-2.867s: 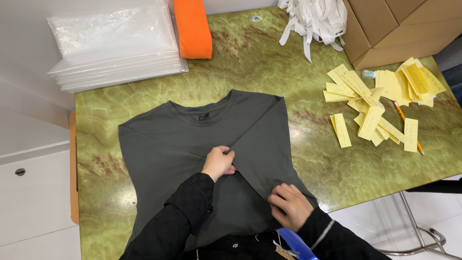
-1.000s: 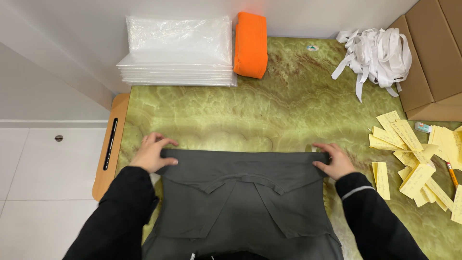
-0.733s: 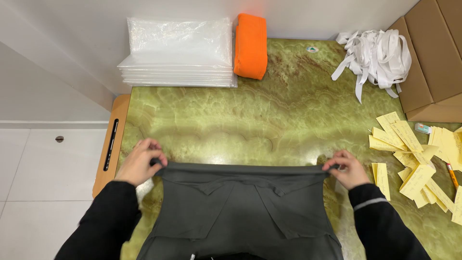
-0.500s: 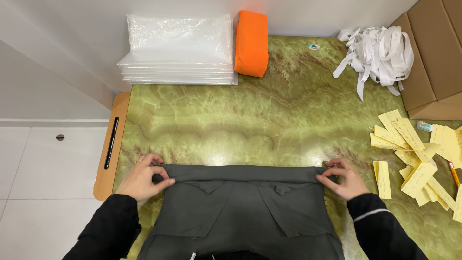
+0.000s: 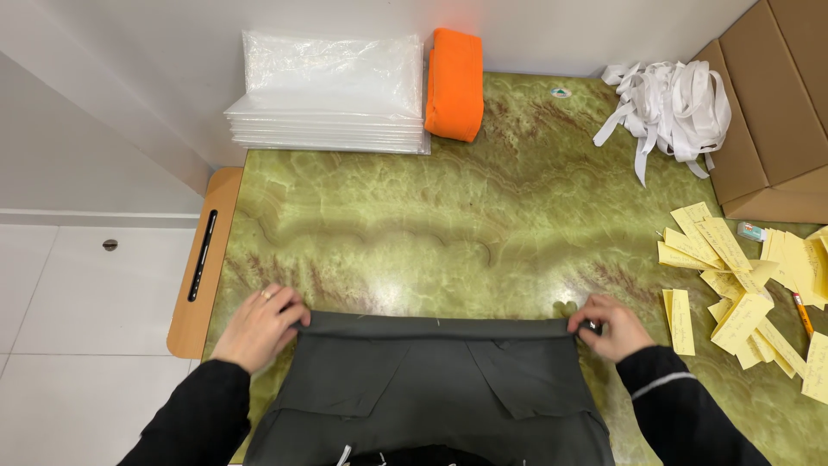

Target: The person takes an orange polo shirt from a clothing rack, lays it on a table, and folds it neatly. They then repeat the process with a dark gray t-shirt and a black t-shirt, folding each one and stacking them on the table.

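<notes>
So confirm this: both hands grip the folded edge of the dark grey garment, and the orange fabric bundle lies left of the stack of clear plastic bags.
Wrong side. The head view shows the orange fabric bundle right of the stack of clear plastic bags. The left hand and right hand do grip the dark grey garment.

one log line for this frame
left hand: grips garment corner | right hand: grips other corner | dark grey garment: folded, flat on green table

A green marble-patterned table (image 5: 483, 233) is filling the frame. A stack of clear plastic bags (image 5: 332, 91) is lying at 11 o'clock, with an orange folded cloth (image 5: 454, 84) touching its right side. A bundle of white ribbon (image 5: 677, 108) is sitting at 1 o'clock, beside a cardboard box (image 5: 776, 103). Yellow paper slips (image 5: 733, 285) are lying scattered at 3 o'clock, an orange pencil (image 5: 802, 312) among them.
</notes>
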